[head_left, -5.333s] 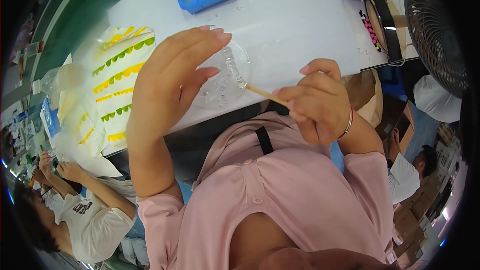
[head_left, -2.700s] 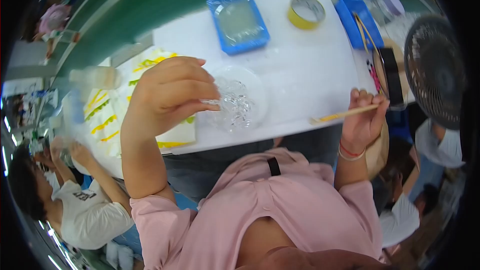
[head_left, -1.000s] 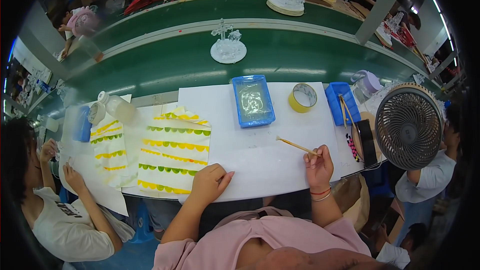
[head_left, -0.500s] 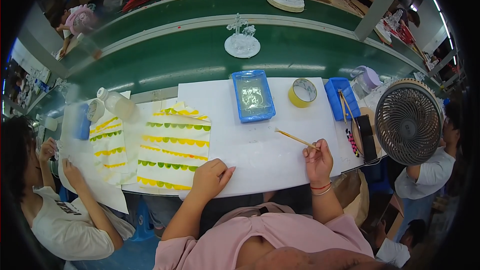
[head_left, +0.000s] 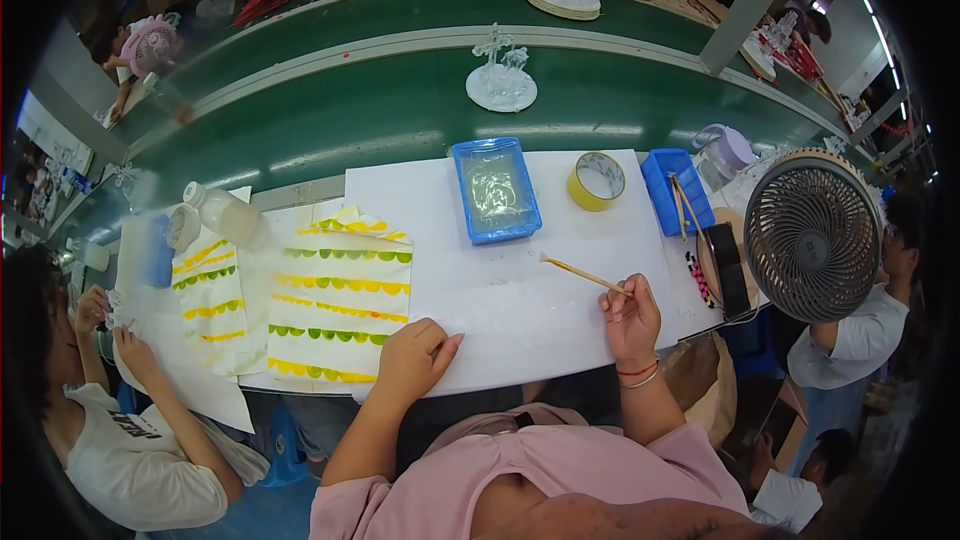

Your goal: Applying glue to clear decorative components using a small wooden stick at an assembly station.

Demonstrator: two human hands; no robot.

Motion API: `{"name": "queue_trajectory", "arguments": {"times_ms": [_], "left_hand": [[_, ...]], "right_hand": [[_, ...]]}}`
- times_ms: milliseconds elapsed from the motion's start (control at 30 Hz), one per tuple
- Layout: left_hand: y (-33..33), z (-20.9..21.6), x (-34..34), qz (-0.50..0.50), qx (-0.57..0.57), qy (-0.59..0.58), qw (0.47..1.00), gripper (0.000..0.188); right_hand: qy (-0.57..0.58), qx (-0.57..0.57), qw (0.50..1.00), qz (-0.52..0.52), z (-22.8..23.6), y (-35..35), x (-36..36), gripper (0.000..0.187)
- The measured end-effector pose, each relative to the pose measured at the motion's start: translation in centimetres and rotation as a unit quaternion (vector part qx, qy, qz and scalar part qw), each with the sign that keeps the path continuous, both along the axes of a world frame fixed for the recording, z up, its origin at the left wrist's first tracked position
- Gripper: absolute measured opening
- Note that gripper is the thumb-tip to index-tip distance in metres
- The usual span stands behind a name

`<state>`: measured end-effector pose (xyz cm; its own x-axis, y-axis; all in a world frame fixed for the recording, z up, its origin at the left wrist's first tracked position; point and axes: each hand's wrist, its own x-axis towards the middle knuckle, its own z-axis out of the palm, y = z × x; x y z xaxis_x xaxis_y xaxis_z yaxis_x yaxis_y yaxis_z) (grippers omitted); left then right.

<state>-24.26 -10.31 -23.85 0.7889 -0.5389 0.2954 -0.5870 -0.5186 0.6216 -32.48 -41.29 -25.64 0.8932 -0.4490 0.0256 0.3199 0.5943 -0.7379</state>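
Pointing forward-left, the brush (head_left: 583, 273) slants from the right hand (head_left: 632, 322).

The left forearm (head_left: 363, 433) slants forward and inward, while the right forearm (head_left: 652, 412) stands steeper and leans slightly inward. The left hand (head_left: 414, 360) is back uppermost, its fingers bent under with the tips hidden, and its thumb (head_left: 450, 349) standing clear toward the right. The right hand (head_left: 631, 322) reaches a little farther forward, palm turned up, thumb and fingertips brought together in a pinch. The two hands are well apart.
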Motion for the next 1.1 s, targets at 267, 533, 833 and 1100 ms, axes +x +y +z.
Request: {"name": "queue_trajectory", "arguments": {"times_ms": [267, 533, 833, 1100], "left_hand": [[-0.05, 0.06, -0.02, 0.0, 0.0, -0.003, 1.0, 0.026], [-0.23, -0.22, -0.01, 0.002, -0.03, -0.007, 1.0, 0.025], [-0.2, -0.25, 0.01, 0.003, -0.026, -0.004, 1.0, 0.025], [-0.27, -0.15, 0.04, 0.004, -0.035, -0.003, 0.999, 0.024]], "right_hand": [[0.002, -0.011, 1.0, 0.005, -0.1, 0.0, -0.03, 0.026], [0.01, -0.006, 1.0, -0.003, 0.14, 0.13, 0.0, 0.026], [0.013, -0.011, 1.0, -0.002, 0.28, 0.25, 0.03, 0.025], [0.014, -0.008, 1.0, -0.002, 0.09, 0.15, -0.02, 0.024]]}}
